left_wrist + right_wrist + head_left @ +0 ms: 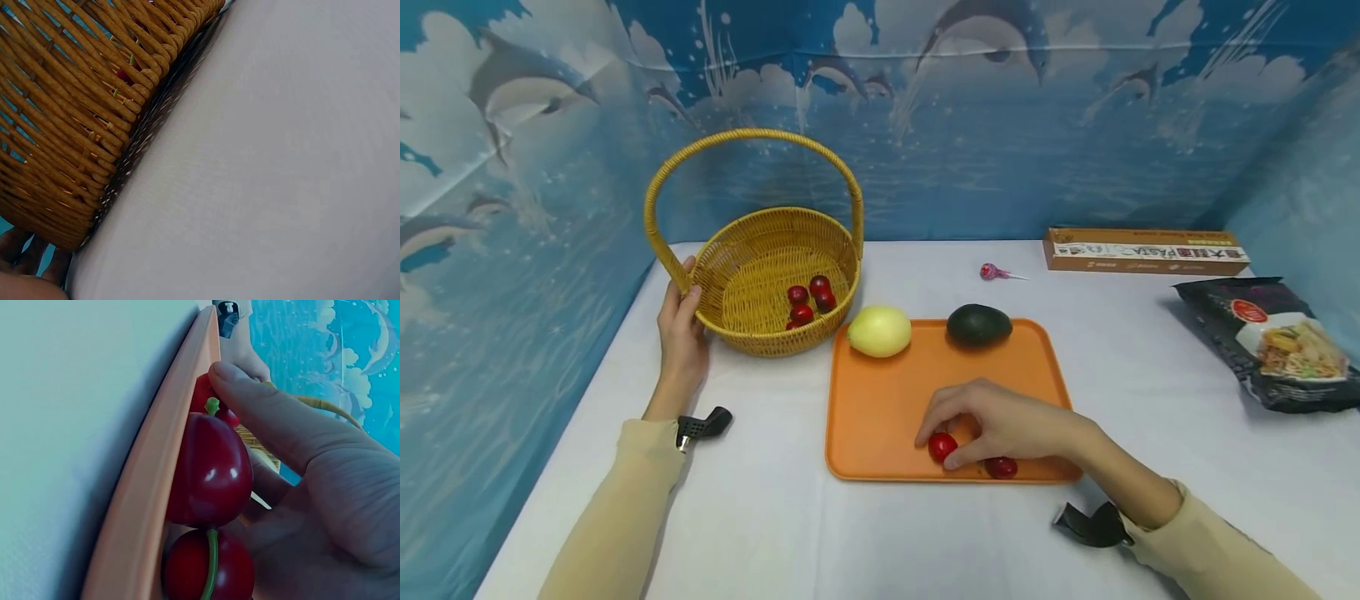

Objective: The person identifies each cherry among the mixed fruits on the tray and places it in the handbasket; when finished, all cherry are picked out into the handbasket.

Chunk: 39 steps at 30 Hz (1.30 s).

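On the left a yellow wicker basket [752,250] with a tall handle holds several red cherries [802,313]. My left hand [683,337] grips its left side, where the handle meets the rim; in the left wrist view the fingers [28,253] show beside the weave. Over the front of an orange tray [880,417], my right hand [992,421] has its thumb and fingers around a red cherry [942,447]. More cherries [1001,467] lie under that hand by the tray's front edge. The right wrist view shows a large dark-red cherry [212,472] with a green stem close to the palm.
A yellow lemon [880,332] and a dark green avocado [978,325] lie along the tray's back. Behind them is a wrapped lollipop [992,272]. At the right stand a long brown pasta box [1146,252] and a black food packet [1270,346]. A dolphin-print curtain [925,167] hangs behind.
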{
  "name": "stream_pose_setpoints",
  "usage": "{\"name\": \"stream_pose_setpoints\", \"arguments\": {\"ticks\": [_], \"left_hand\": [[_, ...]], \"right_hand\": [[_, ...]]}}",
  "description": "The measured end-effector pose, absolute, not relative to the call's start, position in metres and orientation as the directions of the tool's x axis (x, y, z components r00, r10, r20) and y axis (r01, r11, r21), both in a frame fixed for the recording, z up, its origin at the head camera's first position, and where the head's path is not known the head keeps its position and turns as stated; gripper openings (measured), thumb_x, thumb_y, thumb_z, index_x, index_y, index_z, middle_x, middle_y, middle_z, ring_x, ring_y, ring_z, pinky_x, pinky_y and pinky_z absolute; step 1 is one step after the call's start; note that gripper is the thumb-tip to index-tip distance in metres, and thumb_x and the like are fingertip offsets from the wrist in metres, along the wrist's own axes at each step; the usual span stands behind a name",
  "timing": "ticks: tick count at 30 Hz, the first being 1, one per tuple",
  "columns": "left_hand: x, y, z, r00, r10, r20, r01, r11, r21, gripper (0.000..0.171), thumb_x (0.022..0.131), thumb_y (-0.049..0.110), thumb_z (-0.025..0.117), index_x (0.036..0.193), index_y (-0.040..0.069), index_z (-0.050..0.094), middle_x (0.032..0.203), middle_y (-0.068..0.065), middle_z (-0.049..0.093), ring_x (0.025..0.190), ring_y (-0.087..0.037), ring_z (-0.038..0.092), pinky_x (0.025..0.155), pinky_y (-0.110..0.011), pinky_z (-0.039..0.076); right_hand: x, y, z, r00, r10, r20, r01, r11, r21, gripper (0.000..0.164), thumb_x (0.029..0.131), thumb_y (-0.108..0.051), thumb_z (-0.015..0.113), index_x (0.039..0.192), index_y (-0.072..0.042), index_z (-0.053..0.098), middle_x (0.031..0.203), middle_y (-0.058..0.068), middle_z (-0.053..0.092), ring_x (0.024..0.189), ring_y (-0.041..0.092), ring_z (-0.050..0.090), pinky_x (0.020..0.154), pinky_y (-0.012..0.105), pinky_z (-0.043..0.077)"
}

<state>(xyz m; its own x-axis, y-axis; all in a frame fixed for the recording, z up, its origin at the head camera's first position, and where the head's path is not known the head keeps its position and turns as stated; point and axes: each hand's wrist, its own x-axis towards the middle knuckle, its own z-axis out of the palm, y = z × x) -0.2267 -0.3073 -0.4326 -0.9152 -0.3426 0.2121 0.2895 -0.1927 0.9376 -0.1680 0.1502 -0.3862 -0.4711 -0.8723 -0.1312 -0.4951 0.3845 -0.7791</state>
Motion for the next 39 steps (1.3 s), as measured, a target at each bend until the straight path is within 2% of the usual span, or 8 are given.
{"name": "stream_pose_setpoints", "arguments": {"ticks": [7, 14, 22, 28, 32, 39], "left_hand": [[-0.225, -0.308, -0.437, -0.909, -0.353, 0.220, 0.299, -0.185, 0.936, 0.048, 0.110, 0.020, 0.051, 0.158, 0.022, 0.050, 0.160, -0.008, 0.047, 0.146, -0.026, 0.045, 0.112, -0.029, 0.039], [-0.225, -0.306, -0.437, -0.919, -0.336, 0.208, 0.281, -0.185, 0.942, 0.049, 0.111, 0.022, 0.051, 0.160, 0.024, 0.047, 0.162, -0.005, 0.045, 0.149, -0.026, 0.042, 0.116, -0.033, 0.035], [-0.223, -0.308, -0.434, -0.917, -0.342, 0.203, 0.281, -0.196, 0.939, 0.048, 0.111, 0.022, 0.051, 0.159, 0.025, 0.049, 0.162, -0.005, 0.046, 0.147, -0.028, 0.043, 0.110, -0.029, 0.041], [-0.226, -0.308, -0.433, -0.914, -0.350, 0.204, 0.289, -0.211, 0.934, 0.049, 0.111, 0.020, 0.051, 0.160, 0.023, 0.048, 0.162, -0.008, 0.045, 0.147, -0.029, 0.043, 0.109, -0.029, 0.041], [-0.232, -0.305, -0.431, -0.919, -0.332, 0.211, 0.291, -0.211, 0.933, 0.049, 0.111, 0.021, 0.050, 0.160, 0.025, 0.047, 0.163, -0.007, 0.043, 0.148, -0.030, 0.042, 0.111, -0.030, 0.041], [-0.230, -0.306, -0.432, -0.919, -0.339, 0.203, 0.284, -0.211, 0.935, 0.049, 0.112, 0.018, 0.048, 0.160, 0.023, 0.047, 0.162, -0.006, 0.045, 0.147, -0.029, 0.043, 0.110, -0.029, 0.042]], "right_hand": [[-0.167, 0.147, -0.385, -0.513, -0.852, -0.105, -0.541, 0.415, -0.731, 0.031, 0.091, -0.026, 0.085, 0.120, -0.034, 0.076, 0.116, -0.018, 0.071, 0.108, 0.004, 0.063, 0.099, 0.033, 0.053], [-0.171, 0.143, -0.374, -0.563, -0.822, -0.082, -0.512, 0.426, -0.746, 0.032, 0.092, -0.028, 0.084, 0.123, -0.030, 0.076, 0.118, -0.018, 0.072, 0.111, 0.004, 0.064, 0.102, 0.037, 0.054], [-0.183, 0.126, -0.352, -0.616, -0.777, 0.129, -0.576, 0.332, -0.747, 0.037, 0.090, -0.022, 0.085, 0.125, -0.029, 0.074, 0.120, -0.015, 0.074, 0.108, 0.005, 0.070, 0.098, 0.038, 0.057], [-0.202, 0.097, -0.332, -0.613, -0.767, 0.188, -0.588, 0.285, -0.757, 0.036, 0.090, -0.025, 0.085, 0.125, -0.028, 0.075, 0.125, -0.011, 0.074, 0.114, 0.004, 0.068, 0.101, 0.036, 0.056], [-0.216, 0.079, -0.324, -0.624, -0.749, 0.223, -0.584, 0.257, -0.770, 0.034, 0.091, -0.021, 0.084, 0.124, -0.021, 0.076, 0.123, -0.004, 0.076, 0.117, 0.008, 0.067, 0.101, 0.037, 0.057], [-0.238, 0.048, -0.324, -0.676, -0.692, 0.255, -0.601, 0.317, -0.734, 0.033, 0.092, -0.014, 0.083, 0.124, -0.008, 0.076, 0.118, 0.001, 0.076, 0.111, 0.016, 0.070, 0.097, 0.039, 0.059]]}}
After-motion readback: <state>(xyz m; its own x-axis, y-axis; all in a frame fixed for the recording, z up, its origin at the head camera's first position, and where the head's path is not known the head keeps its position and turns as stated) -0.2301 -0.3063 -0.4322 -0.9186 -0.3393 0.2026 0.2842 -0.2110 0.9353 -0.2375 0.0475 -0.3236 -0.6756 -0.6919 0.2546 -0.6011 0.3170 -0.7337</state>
